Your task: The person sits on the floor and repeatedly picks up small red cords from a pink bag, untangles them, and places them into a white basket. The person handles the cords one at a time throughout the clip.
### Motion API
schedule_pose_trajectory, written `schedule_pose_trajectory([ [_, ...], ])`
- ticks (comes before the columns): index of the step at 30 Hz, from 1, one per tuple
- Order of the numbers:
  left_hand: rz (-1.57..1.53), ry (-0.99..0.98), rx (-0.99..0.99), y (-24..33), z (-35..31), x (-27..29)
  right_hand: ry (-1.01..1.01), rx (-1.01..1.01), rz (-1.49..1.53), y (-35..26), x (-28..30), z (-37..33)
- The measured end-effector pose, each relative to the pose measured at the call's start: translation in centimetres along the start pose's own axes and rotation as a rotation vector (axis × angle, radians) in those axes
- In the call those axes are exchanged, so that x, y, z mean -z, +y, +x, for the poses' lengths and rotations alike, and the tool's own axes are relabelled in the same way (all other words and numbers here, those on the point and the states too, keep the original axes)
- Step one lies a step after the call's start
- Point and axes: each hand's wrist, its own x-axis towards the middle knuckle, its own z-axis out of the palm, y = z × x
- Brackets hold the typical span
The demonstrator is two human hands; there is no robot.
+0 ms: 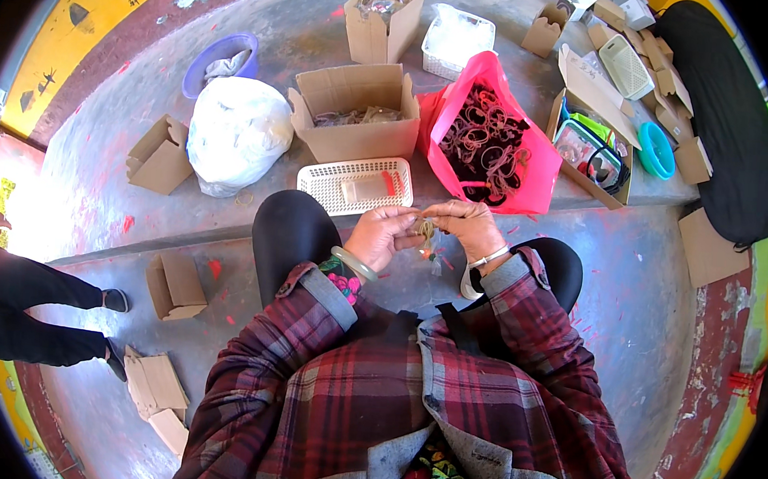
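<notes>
Between my knees, both hands meet fingertip to fingertip over a small looped cord with beads (pixel 425 232). Its loop is tan, and orange and green bits dangle below it. My left hand (pixel 380 237) is closed in a pinch on the cord's left side. My right hand (pixel 471 231) pinches it at the top, the thumb and forefinger together. The fingers hide part of the cord. Just beyond my hands is a cream perforated basket (pixel 310 179) holding a clear flat box with a red edge (pixel 371 190). Beside it stands a pink bag (pixel 542 175) full of brownish cord loops (pixel 489 144).
A cardboard box (pixel 355 140) with small packets stands behind the basket. To its left are a white plastic bag (pixel 238 136), a purple basin (pixel 193 70) and an open carton (pixel 160 160). More cartons and a turquoise basin (pixel 656 152) sit at right. A person (pixel 33 295) stands at left.
</notes>
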Motion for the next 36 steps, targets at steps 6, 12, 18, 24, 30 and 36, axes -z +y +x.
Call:
schedule_pose_trajectory([
  [6,-0.039,-0.073,0.012,0.4,-0.2,0.3,-0.040,0.085,-0.097,0.9,0.5,0.3],
  [12,-0.115,-0.162,0.017,1.0,-0.4,0.3,-0.032,0.139,-0.196,0.6,0.5,0.2],
  [18,-0.038,-0.090,0.003,0.6,-0.1,0.0,-0.017,0.209,-0.336,0.7,0.5,0.3],
  [24,0.030,-0.055,-0.031,0.3,0.1,0.2,-0.034,0.242,-0.396,0.5,0.5,0.2],
  [30,0.030,0.026,-0.088,0.2,0.3,0.6,0.063,0.063,-0.099,0.1,1.2,0.3],
  [36,0.226,-0.004,-0.193,-0.5,0.5,0.3,0.054,-0.041,-0.106,0.7,0.8,0.5],
])
